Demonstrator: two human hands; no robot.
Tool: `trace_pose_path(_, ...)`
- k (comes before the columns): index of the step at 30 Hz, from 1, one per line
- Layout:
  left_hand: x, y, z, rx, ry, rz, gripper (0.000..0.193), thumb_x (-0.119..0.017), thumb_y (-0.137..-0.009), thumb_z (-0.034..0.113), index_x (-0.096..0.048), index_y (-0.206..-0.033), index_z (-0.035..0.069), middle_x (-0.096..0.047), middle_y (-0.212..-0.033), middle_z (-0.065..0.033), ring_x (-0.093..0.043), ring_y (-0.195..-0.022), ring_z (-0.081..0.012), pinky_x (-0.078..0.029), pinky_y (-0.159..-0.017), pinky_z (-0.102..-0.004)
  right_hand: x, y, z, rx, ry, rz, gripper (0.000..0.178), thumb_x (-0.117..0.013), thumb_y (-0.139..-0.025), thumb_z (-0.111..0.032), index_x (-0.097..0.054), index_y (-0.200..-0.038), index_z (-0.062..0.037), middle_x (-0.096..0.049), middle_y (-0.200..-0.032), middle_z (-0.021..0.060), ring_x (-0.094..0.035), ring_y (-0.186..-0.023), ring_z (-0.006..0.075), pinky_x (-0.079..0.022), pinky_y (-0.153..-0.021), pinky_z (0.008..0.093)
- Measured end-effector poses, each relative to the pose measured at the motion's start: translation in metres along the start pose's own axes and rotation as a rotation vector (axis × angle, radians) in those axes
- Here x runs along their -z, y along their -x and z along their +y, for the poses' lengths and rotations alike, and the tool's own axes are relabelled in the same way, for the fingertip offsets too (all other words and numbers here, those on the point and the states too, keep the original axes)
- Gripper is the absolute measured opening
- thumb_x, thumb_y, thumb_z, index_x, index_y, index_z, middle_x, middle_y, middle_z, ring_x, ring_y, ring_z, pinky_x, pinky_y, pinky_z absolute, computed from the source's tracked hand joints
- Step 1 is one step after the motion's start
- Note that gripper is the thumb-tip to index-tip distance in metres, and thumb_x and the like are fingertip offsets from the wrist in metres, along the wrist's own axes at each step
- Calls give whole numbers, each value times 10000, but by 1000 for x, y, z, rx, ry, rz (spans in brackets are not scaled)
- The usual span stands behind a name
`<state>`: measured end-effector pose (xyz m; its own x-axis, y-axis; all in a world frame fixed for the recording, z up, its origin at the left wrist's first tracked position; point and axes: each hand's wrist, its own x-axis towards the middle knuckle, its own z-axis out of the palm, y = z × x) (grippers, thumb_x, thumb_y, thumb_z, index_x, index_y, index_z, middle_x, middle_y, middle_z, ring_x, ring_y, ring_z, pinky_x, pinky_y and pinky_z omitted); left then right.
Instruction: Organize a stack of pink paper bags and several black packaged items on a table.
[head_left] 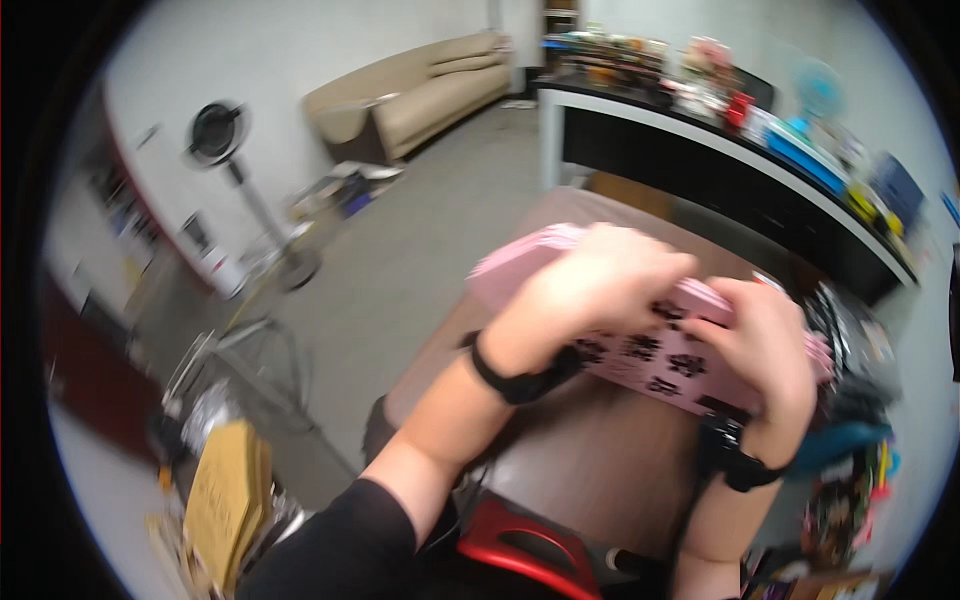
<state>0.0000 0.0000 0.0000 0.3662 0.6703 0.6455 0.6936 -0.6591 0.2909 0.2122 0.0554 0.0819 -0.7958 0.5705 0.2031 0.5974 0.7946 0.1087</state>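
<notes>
A pink carton (pixel 640 372) with large black print is held up over the brown table (pixel 560 455), its near face tilted toward me. My left hand (pixel 620 275) reaches across its top, with the fingers curled over the upper edge. At the right, my right hand (pixel 765 340) has thumb and fingers closed on the top edge near a raised pink flap. The two hands' fingertips are a short gap apart. Motion blurs the picture, and the carton's left part is partly behind my left hand and forearm.
A red-framed stool (pixel 530 545) is close in front of me. Black plastic bags (pixel 865 345) lie on the right. Behind the table stands a black and white counter (pixel 690 140) full of items. A stand fan (pixel 218 132) and yellow cartons (pixel 225 500) are on the left.
</notes>
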Motion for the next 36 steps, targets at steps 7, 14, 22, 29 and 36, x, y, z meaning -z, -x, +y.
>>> trace_pose_path(7, -3, 5, 35, 295, -55, -92, 547, -925, -764, 283, -719, -1245, 124, -781, -1153, -119, -747, -1132, -362, -603, -932, -506, 45, 56, -7, -210, 2, -39, 238, -873, -811, -195, -815, -986, -45, -744, -837, 182, -729, -799, 387, -559, -721, 421)
trace_pose_path(14, 6, 150, 5, 115, 100, 534, 779, -1002, -734, 327, -661, -1390, 85, -717, -1342, -152, -647, -1301, -353, -532, -1108, -479, 49, 48, -3, -98, -169, -13, 263, -884, -792, -183, -820, -1009, -49, -725, -829, 201, -729, -750, 341, -553, -725, 389)
trace_pose_path(22, -31, 227, 35, 521, 272, 514, 518, -990, -811, 222, -653, -1171, 63, -751, -1101, -94, -676, -1065, -198, -563, -946, -380, 47, 40, -12, 108, -143, -37, 241, -915, -771, -207, -862, -981, -103, -784, -826, 141, -760, -773, 319, -580, -733, 385)
trace_pose_path(29, -57, 234, 19, 839, 458, 473, 401, -990, -862, 179, -634, -993, 49, -779, -946, -59, -703, -895, -96, -586, -825, -315, 40, 20, -5, 22, -48, -217, 292, -920, -774, -281, -861, -1020, -134, -790, -875, 153, -769, -876, 373, -594, -807, 455)
trace_pose_path(36, -59, 171, -31, 698, 416, 330, 452, -974, -842, 125, -782, -1215, -42, -833, -1076, -66, -718, -974, -101, -609, -901, -332, 59, 15, -3, -266, -42, -50, 405, -879, -806, -391, -801, -1086, -108, -762, -955, 161, -742, -964, 366, -574, -875, 477)
